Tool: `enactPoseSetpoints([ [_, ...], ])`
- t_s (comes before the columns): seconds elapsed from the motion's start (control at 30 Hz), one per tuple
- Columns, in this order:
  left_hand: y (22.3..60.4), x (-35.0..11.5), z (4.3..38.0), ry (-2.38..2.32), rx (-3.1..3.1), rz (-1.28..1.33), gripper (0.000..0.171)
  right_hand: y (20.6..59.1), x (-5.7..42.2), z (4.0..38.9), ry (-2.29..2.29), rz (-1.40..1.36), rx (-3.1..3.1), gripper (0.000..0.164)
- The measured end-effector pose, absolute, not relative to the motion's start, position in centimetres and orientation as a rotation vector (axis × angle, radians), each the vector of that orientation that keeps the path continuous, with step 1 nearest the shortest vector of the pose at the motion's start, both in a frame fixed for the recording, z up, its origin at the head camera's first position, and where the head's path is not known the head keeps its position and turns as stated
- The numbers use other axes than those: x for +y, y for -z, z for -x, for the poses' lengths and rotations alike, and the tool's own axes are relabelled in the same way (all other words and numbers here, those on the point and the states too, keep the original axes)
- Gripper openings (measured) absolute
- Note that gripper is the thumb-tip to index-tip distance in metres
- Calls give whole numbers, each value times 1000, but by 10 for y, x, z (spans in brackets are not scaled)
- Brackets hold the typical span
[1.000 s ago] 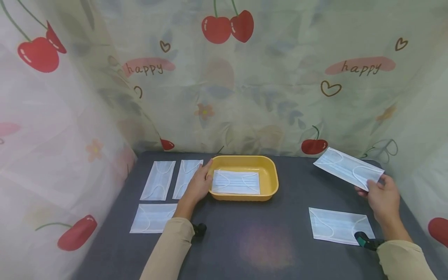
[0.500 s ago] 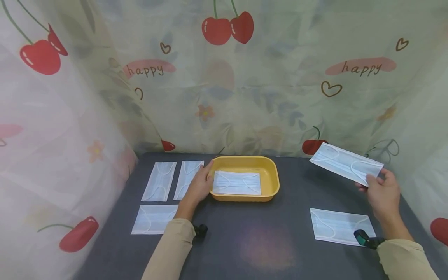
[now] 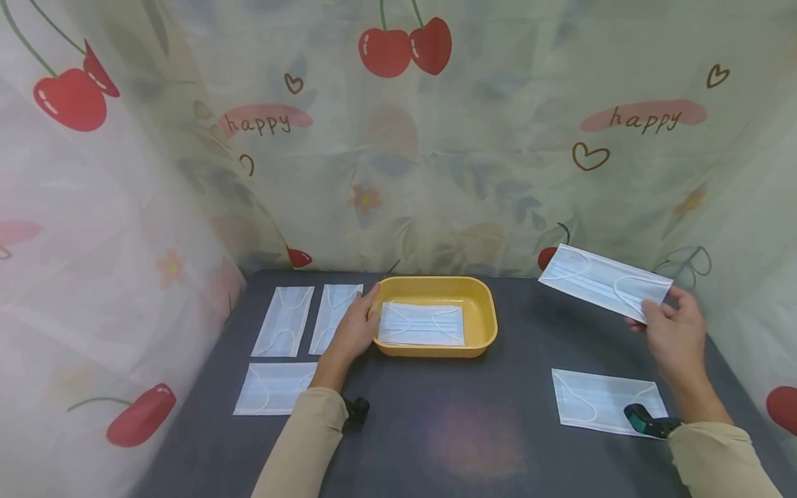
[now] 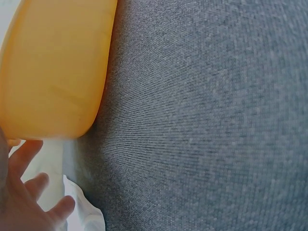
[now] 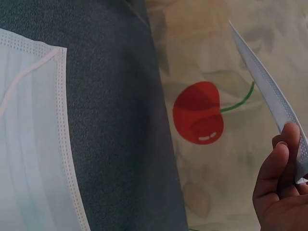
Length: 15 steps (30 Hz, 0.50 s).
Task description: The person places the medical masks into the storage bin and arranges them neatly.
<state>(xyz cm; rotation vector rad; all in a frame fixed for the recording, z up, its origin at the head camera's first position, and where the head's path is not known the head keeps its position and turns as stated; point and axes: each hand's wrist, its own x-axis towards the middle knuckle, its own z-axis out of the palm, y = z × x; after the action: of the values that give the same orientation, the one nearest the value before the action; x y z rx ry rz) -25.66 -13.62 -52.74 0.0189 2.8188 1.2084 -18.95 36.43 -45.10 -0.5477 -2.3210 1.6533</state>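
1. Held right of the yellow rounded-rectangular plastic tray (image 3: pixel 479 328), one light-blue pleated face mask (image 3: pixel 602 283) has risen slightly and come nearer it.
2. Right-hand grip (image 3: pixel 675 335) pinches that mask's right end.
3. Left-hand grip (image 3: pixel 353 326) – fingers spread – touches the tray's left end.
4. Another mask (image 3: pixel 420 325) lies inside; three more masks (image 3: pixel 282 322) lie left, a lone mask (image 3: pixel 591 398) right.

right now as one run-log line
left hand: touches yellow tray; right hand: holds raised mask; tray: another mask inside; other masks: on table

One mask (image 3: pixel 421 325) lies in the tray (image 3: pixel 479 319), three masks (image 3: pixel 283 322) left of it, another mask (image 3: pixel 594 398) front right.
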Motion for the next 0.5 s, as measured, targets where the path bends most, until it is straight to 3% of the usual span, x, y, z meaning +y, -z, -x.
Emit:
enactPoseSetpoints([
  [0.27,527,-135,256,-1196,2816,5,60,445,353,191,-1568,541,-2446,65],
  [0.5,527,-136,257,-1196,2808,7,60,437,336,195,-1509,485,-2514,68],
])
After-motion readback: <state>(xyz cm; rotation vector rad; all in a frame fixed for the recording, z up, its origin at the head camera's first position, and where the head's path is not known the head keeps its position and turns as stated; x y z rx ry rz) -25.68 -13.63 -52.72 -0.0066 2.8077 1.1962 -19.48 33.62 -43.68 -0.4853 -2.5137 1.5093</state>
